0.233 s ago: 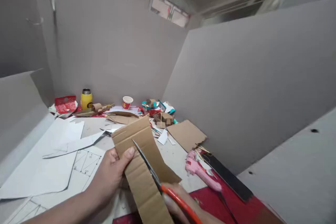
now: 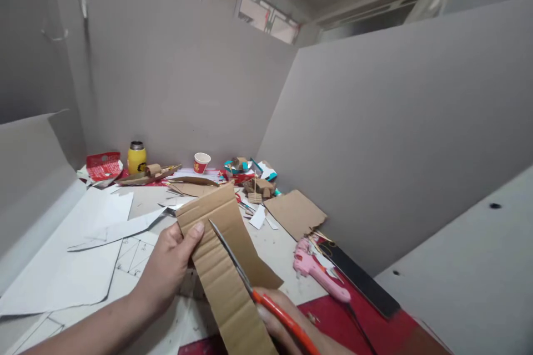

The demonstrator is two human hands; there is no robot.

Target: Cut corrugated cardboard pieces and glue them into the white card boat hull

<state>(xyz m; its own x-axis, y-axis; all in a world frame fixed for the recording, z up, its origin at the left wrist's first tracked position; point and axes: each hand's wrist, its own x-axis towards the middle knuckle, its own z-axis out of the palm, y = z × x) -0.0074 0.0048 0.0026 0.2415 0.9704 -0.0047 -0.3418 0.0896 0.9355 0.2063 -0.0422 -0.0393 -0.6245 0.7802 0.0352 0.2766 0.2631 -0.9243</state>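
Observation:
A long brown cardboard piece (image 2: 227,294) with crease lines is held up above the table. My left hand (image 2: 170,260) grips its left edge, thumb on the face and fingers behind. My right hand (image 2: 283,316) is closed around the orange handles of a pair of scissors (image 2: 283,319). The scissors' metal blade lies along a cut in the cardboard, its tip pointing up and left near the top end. To the right of the cut, a wider flap bends away. The lower blade is hidden behind the cardboard.
A pink glue gun (image 2: 318,274) lies at right beside a black strip (image 2: 362,280). A flat cardboard sheet (image 2: 295,213), a paper cup (image 2: 202,163) and a yellow bottle (image 2: 136,158) are farther back. White papers (image 2: 83,266) cover the left. Grey panels (image 2: 375,122) enclose the table.
My left hand has slid slightly left and up along the cardboard, its thumb moving away from the scissors' tip. The cardboard and scissors have barely shifted.

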